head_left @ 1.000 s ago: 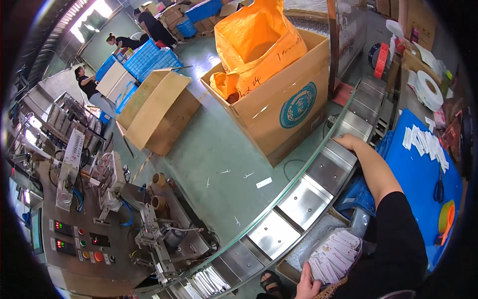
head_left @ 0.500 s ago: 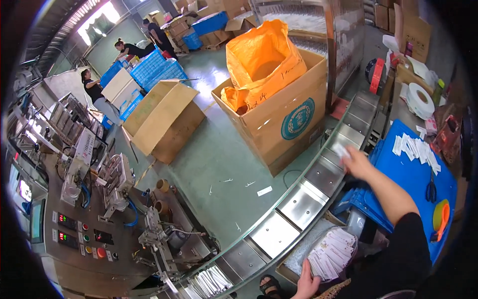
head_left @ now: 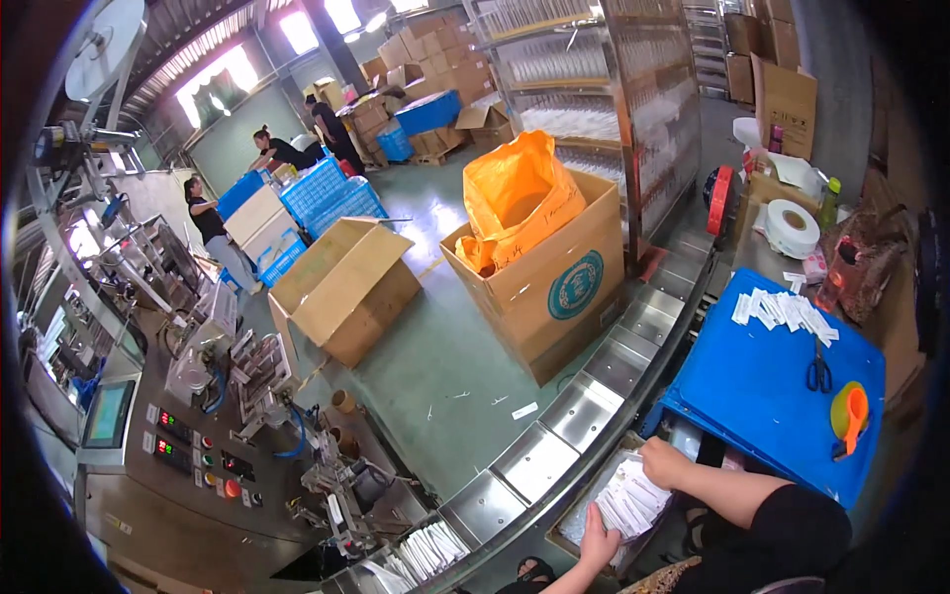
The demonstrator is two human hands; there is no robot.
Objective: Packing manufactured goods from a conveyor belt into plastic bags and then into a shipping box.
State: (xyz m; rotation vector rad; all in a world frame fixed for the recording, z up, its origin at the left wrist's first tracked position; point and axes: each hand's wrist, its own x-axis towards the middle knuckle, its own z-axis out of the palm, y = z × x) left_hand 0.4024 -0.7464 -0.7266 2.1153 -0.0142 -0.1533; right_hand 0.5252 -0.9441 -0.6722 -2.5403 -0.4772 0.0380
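Observation:
Slim white paper packets [head_left: 631, 502] lie bunched together low at the right, at a carton [head_left: 566, 532] lined with clear plastic beside the conveyor. My left hand [head_left: 597, 543] grips the near left side of the bunch, its thumb along the edge and the other fingers mostly hidden. At the far right end of the same packets, my right hand [head_left: 666, 463] is closed with its fingers curled onto them. How many packets it pinches is hidden. The metal conveyor [head_left: 537, 462] curves past both hands, and a pile of similar packets [head_left: 427, 550] sits in its near compartments.
To the right, a blue surface [head_left: 722, 396] bears loose packets [head_left: 785, 310], scissors [head_left: 818, 374] and an orange-and-yellow tape roll [head_left: 851, 419]. Beyond the conveyor stands a tall carton [head_left: 554, 297] with an orange sack [head_left: 524, 193]. A machine control panel [head_left: 198, 455] stands left; people work far back.
My right hand has come back from above the conveyor, where it held a small white packet, down to the bunch by my left hand. The view has shifted, showing more of the room's far side.

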